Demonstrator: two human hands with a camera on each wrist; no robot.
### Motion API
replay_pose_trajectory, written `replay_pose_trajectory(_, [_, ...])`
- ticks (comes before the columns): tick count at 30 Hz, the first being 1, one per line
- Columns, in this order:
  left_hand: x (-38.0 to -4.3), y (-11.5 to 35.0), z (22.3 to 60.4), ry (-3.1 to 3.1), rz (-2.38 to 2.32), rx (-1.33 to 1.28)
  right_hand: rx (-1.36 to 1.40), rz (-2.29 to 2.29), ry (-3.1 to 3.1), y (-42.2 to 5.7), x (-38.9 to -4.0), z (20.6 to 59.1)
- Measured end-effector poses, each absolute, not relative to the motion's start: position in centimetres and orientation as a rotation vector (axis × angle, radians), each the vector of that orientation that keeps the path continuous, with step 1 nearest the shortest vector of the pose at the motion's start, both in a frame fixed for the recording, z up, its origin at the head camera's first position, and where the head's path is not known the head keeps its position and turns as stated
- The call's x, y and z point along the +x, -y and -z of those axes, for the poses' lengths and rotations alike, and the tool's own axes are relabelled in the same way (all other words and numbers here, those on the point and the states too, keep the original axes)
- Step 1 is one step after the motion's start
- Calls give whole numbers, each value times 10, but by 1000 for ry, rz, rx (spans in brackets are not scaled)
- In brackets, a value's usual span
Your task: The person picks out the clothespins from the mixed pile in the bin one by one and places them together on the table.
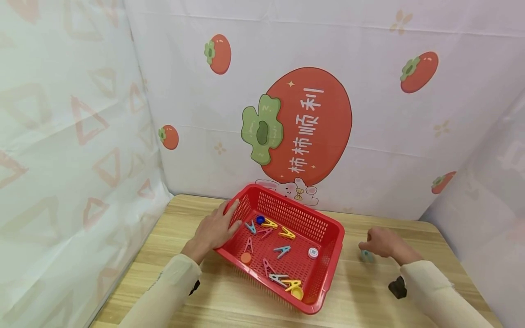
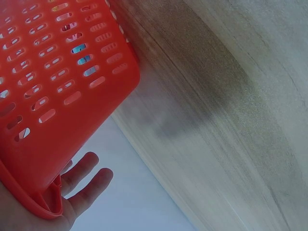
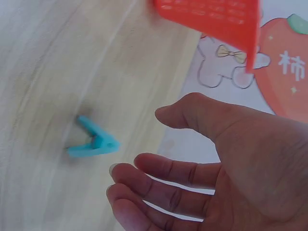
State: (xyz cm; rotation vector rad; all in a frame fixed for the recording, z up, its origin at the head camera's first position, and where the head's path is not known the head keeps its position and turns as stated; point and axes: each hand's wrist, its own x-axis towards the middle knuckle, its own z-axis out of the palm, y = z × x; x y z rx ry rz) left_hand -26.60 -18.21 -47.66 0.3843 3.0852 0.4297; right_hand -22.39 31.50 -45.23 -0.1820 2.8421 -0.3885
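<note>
A red plastic basket (image 1: 283, 255) sits tilted in view on the wooden table, holding several clothespins in yellow, pink, blue and grey. My left hand (image 1: 217, 228) grips its left rim, the thumb inside and the other fingers outside. In the left wrist view, fingers (image 2: 91, 185) show beyond the red rim. To the right of the basket, my right hand (image 1: 381, 242) is over a teal clothespin (image 1: 367, 256). The right wrist view shows this clothespin (image 3: 95, 139) on the table just off the fingertips, with the thumb and fingers spread apart and nothing between them.
Inside the basket also lie bottle caps: a blue cap (image 1: 260, 220), an orange cap (image 1: 245, 258), a white cap (image 1: 313, 253) and a yellow cap (image 1: 297, 293). A printed cloth (image 1: 184, 82) hangs behind the table (image 1: 357, 300) and along both sides.
</note>
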Motion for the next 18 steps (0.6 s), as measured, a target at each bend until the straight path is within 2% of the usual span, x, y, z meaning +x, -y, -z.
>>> replay_pose_trajectory(11, [-266,183,477,-3090,-427,378,-250,444,-2900,-291,-226,422])
replay_pose_trajectory(18, [-266,182,477,-3100,-423,398,-189,412,-2894,-268,-229,400])
